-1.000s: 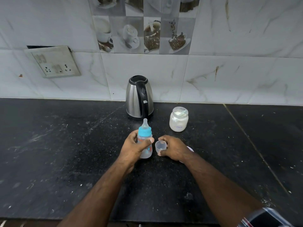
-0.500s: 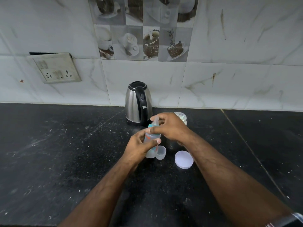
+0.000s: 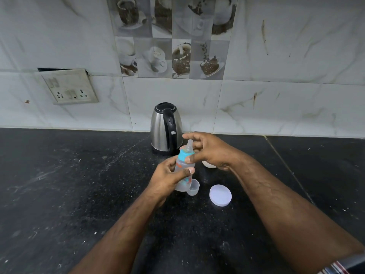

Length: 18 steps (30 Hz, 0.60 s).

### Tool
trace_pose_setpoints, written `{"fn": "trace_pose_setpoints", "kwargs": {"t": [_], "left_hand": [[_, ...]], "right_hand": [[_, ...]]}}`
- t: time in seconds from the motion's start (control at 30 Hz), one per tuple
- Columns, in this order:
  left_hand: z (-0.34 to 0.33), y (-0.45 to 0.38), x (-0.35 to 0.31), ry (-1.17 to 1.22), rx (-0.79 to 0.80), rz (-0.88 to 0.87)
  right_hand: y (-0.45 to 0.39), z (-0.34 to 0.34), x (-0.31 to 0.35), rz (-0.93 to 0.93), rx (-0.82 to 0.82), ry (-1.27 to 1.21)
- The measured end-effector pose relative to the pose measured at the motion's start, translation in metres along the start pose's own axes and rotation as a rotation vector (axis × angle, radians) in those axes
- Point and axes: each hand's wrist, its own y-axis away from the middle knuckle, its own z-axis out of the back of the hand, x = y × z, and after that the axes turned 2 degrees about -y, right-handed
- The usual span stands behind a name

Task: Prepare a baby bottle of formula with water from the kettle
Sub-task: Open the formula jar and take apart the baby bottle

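Formula jar (image 3: pixel 209 164): almost wholly hidden behind the right hand (image 3: pixel 212 150); only a pale lower edge showed, contents not readable. Striped sleeve (image 3: pixel 339 266): cut off at the lower right corner.

Baby bottle (image 3: pixel 184 169): clear body with blue collar and pale teat, tilted a little, its base low over the black desk (image 3: pixel 79 184); whether the base touched the desk could not be told. Clear small cap (image 3: pixel 193 187): open side up, touching the bottle's base, just below the left thumb. Round white lid (image 3: pixel 220 194): flat on the desk, right of the cap, apart from both hands. Steel kettle (image 3: pixel 166 128): upright against the wall, just beyond the right fingers (image 3: pixel 190 135), black handle facing the camera. Socket plate (image 3: pixel 69 87): on the tiled wall, far left, hanging askew.

Left hand (image 3: pixel 167 178): fingers curled round the bottle's body, thumb across its front. Right hand: came in from the right, thumb and curled fingers closed round the blue collar, the index finger arched over the teat.
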Motion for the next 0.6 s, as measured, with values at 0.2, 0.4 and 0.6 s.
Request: {"fn": "trace_pose_setpoints", "kwargs": {"t": [0.2,0.4,0.6], "left_hand": [[0.0,-0.003,-0.004,0.011,0.0,-0.006],[0.0,-0.005,-0.003,0.025,-0.012,0.006],[0.0,-0.009,-0.002,0.003,-0.042,0.024]], "right_hand": [[0.001,-0.005,0.005,0.01,-0.129,0.069],[0.003,0.003,0.003,0.001,-0.048,-0.069],[-0.003,-0.005,-0.004,0.009,-0.133,-0.037]]}}
